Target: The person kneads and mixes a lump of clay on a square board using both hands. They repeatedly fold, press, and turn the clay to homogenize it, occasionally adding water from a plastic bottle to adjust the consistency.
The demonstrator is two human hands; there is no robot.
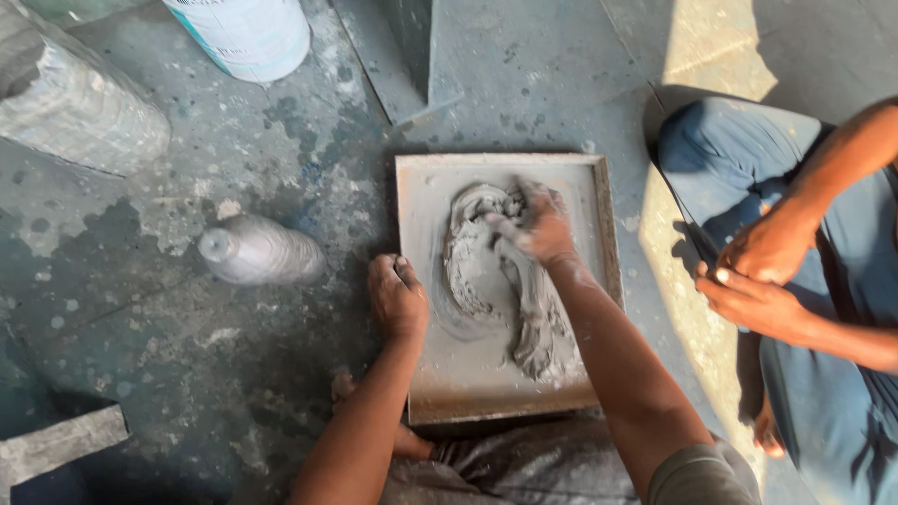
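Right hand (538, 229), seemingly cupped, in wet mortar (533, 327)

Grey concrete floor (234, 355), stained and blotched with dried splashes. Directly on it: a shallow square tray (608, 234) with a raised rim, smeared with wet grey paste. Just left of the tray, a grey-coated bottle (257, 251) lying on its side. Near the top edge, a white bucket (248, 33), only partly visible. At top left, a dusty wrapped bundle (70, 103). At bottom left, a grey slab (61, 441).
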